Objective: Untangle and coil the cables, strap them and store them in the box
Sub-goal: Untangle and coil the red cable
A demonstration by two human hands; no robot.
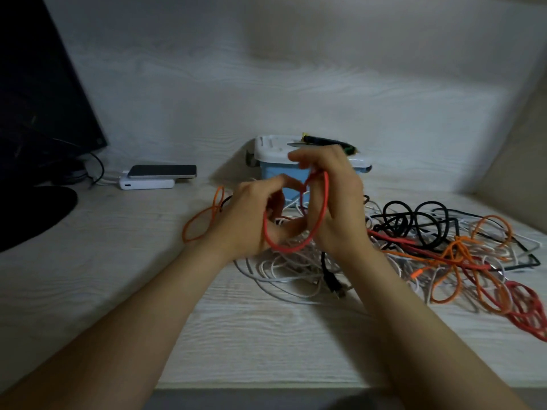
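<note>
over the cable pile (384, 253), coiling a red cable (321, 214)
left hand (251, 220) and right hand (337, 202) fingers curled round its loop, pinching it i think

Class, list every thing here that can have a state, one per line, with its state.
red cable, partly coiled into a loop, held in both hands
left hand, grips the loop
right hand, grips the loop
box, lid on
other cables, tangled on the desk
phone, lying on the power bank
monitor, dark
</note>
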